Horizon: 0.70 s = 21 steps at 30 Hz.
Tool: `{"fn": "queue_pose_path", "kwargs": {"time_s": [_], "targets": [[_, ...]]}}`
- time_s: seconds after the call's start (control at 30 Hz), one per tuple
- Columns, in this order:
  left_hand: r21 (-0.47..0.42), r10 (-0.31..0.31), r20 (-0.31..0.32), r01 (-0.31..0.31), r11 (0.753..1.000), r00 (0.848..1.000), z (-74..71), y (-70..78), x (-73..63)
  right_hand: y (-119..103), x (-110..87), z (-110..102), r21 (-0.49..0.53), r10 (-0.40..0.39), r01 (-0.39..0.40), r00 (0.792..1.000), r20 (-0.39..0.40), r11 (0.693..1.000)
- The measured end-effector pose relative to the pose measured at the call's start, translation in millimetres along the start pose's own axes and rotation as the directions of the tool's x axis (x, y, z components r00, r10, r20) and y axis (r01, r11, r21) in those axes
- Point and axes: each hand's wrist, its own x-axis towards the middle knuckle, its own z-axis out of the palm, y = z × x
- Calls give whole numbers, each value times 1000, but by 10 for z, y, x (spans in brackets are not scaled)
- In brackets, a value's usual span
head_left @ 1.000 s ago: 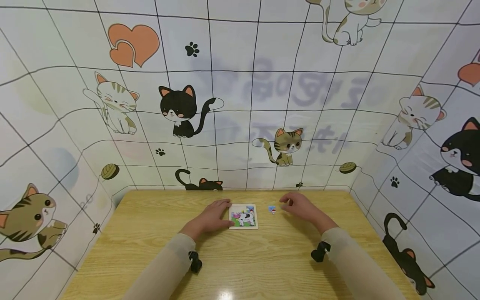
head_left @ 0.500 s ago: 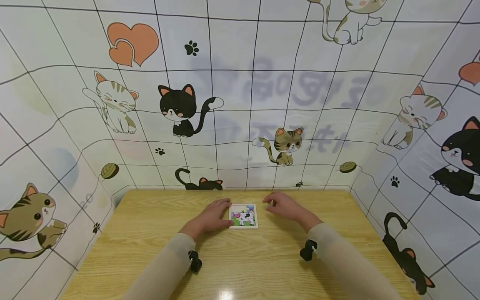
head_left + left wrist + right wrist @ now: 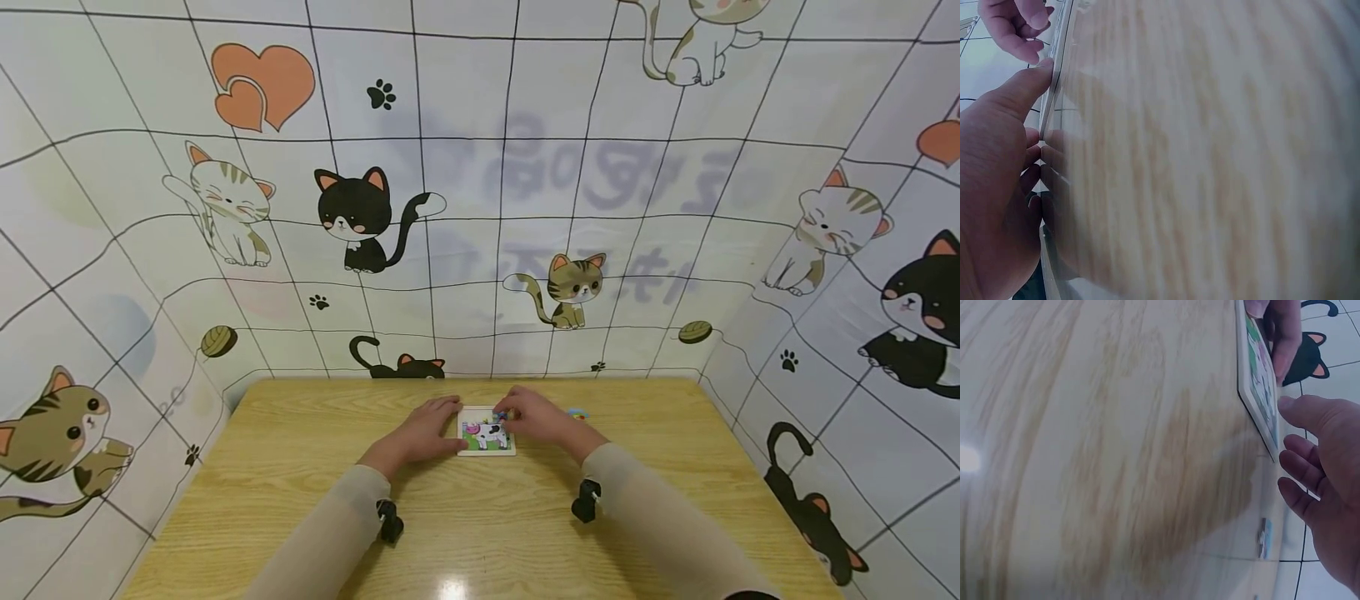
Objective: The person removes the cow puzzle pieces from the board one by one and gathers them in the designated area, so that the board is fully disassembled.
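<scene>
A small cow jigsaw puzzle point(image 3: 483, 437) in a pale frame lies flat on the table, its upper left part showing bare white. My left hand point(image 3: 422, 430) holds its left side, with the thumb at the lower edge and the fingers at the top corner. Over the upper right corner is my right hand point(image 3: 542, 417), thumb and fingertips right at the picture and covering part of it. I cannot tell whether these fingers pinch a piece. In the right wrist view a loose puzzle piece point(image 3: 1265, 537) lies by the right hand's fingers.
Farther right, partly behind the right hand, lies another colourful piece point(image 3: 577, 413). The wooden table point(image 3: 480, 525) ends at a cat-print curtain point(image 3: 480, 208) at the back and sides. Each wrist carries a small black device point(image 3: 390, 523).
My right hand has moved left from beside the loose piece to the puzzle's upper right corner. A colourful piece now shows to its right. The left hand has stayed on the puzzle.
</scene>
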Motion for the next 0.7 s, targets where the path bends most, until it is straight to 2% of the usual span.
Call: {"fn": "queue_pose_path", "kwargs": {"time_s": [0.23,0.47,0.7], "targets": [[7,-33,28,33,999,999,-29,46,3,-24,46,13,-18,-10,10,1000,19,1000],[8,-31,20,30,1000,999,-22,34,9,24,71,38,-10,-20,20,1000,21,1000],[4,-22,6,22,1000,1000,-22,49,-2,13,102,23,68,52,-55,998,46,996]]}}
